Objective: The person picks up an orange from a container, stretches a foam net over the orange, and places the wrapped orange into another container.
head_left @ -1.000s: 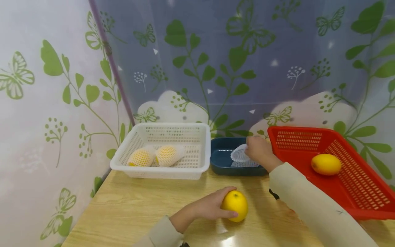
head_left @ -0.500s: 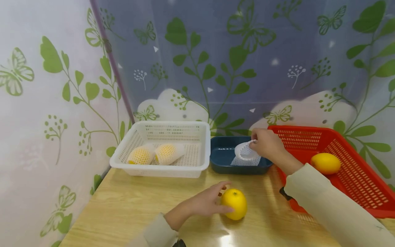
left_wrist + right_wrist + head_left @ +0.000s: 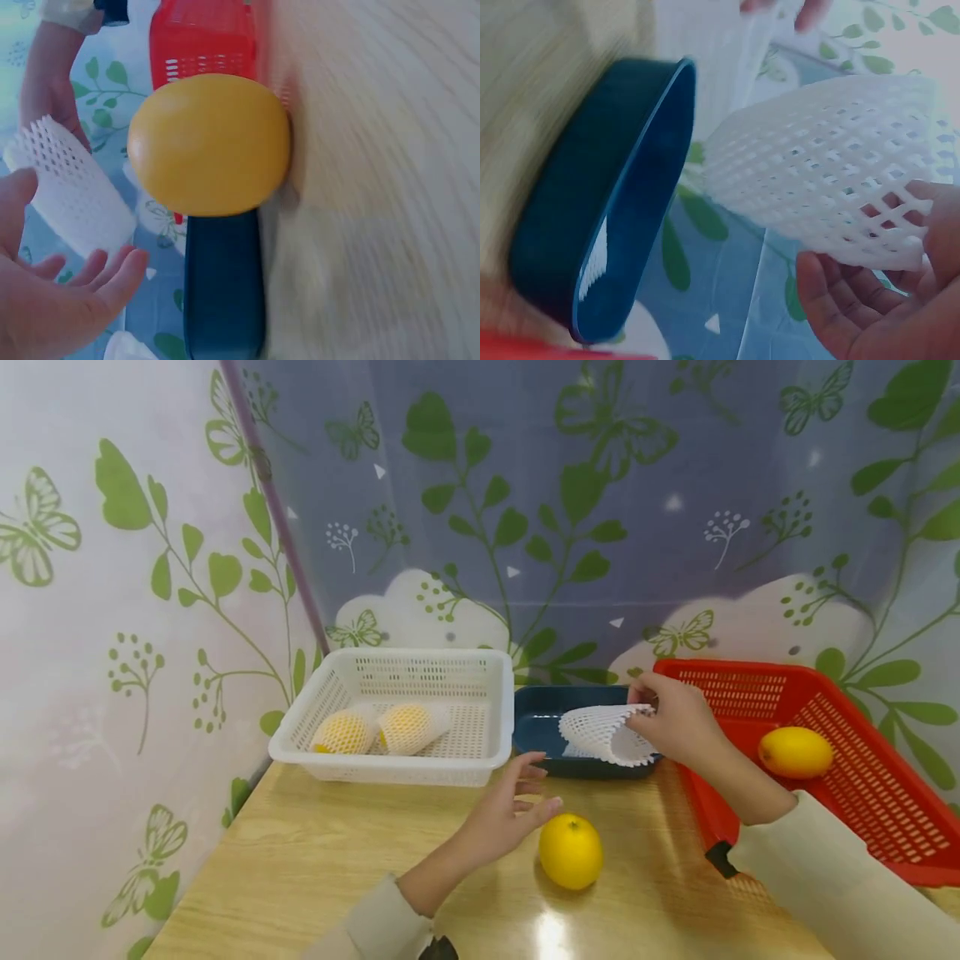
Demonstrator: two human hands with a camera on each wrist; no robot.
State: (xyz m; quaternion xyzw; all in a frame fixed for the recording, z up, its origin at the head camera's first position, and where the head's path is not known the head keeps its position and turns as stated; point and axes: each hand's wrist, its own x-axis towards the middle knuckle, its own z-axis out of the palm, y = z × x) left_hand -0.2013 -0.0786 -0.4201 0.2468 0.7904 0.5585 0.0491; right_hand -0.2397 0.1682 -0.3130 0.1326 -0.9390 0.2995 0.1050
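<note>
From my head, my right hand (image 3: 678, 714) pinches a white foam net (image 3: 598, 732) by its rim over the far blue tray (image 3: 577, 768), likely to spread its mouth. My left hand (image 3: 501, 817), fingers relaxed and apart, holds nothing beside 1 yellow fruit (image 3: 572, 852) on the near table (image 3: 337, 835). My left wrist shows the fruit apart from my fingers. My right wrist shows only the net's edge gripped, perhaps to avoid squashing it.

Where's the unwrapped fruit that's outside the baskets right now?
In the head view, the yellow fruit sits on the wood-grain table, lower right of centre, in front of the dark blue tray and left of the red basket.
</note>
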